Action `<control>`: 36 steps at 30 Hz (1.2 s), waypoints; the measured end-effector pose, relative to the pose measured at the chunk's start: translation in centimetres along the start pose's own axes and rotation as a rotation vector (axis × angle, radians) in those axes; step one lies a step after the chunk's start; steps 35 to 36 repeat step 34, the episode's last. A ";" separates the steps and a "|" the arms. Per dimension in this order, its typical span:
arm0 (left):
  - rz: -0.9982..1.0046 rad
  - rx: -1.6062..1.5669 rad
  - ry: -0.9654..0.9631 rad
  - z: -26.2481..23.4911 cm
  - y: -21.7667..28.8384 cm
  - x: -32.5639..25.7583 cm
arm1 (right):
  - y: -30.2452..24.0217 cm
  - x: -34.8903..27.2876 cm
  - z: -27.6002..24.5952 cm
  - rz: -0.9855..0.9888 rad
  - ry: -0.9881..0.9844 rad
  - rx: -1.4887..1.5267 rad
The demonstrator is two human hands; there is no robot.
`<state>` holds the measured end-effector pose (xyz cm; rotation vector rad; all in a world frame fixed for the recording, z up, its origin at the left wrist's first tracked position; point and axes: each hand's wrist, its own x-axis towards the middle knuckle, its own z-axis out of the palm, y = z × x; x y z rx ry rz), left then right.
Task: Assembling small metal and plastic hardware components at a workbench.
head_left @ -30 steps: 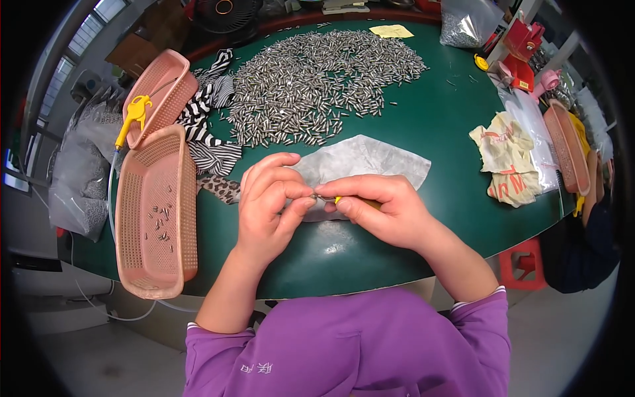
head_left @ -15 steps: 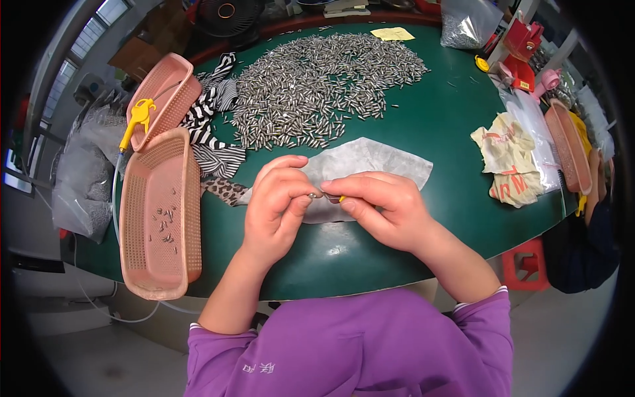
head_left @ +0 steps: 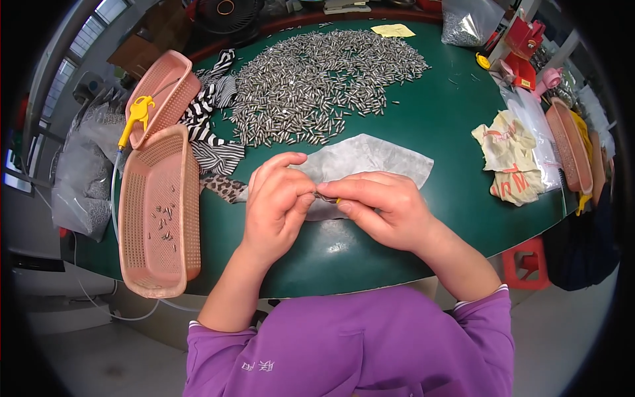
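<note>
My left hand [head_left: 274, 208] pinches a small silvery metal part between thumb and forefinger, its other fingers curled. Against it comes my right hand [head_left: 387, 208], closed on a small slim tool [head_left: 338, 200] with a yellow bit showing; the fingers cover the rest of it. The tool's dark metal end [head_left: 325, 196] meets the part, or nearly so. Beneath both hands lies a whitish cloth [head_left: 377, 159]. Farther off spreads a large heap of small silvery metal pins [head_left: 317, 86].
To the left, a pink plastic basket [head_left: 135, 231] holds several metal pins. A second pink basket [head_left: 175, 92] carries a yellow air gun [head_left: 140, 112] with a hose. Striped cloth [head_left: 215, 155] lies beside them. At right are a cream rag [head_left: 506, 149] and another basket [head_left: 565, 145].
My two hands have come slightly closer together, and the tool's end now reaches the metal part at my left fingertips. The heap and baskets have stayed as they were.
</note>
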<state>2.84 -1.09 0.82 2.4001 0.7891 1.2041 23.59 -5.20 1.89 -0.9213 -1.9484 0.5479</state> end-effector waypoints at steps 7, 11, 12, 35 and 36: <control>-0.011 0.059 -0.033 -0.1 0.0 0.0 | 0.6 0.0 0.3 -0.122 0.058 -0.105; -0.035 0.013 -0.049 0.0 -0.2 0.0 | -0.3 0.1 -0.2 -0.165 0.051 -0.295; -0.036 0.014 -0.049 0.0 -0.2 0.0 | -0.3 0.1 -0.4 -0.181 0.057 -0.363; -0.013 -0.024 -0.028 0.1 -0.3 0.0 | 0.1 -0.1 0.1 -0.014 0.020 -0.031; -0.013 -0.024 -0.028 0.1 -0.3 0.0 | 0.1 -0.1 0.1 -0.014 0.020 -0.031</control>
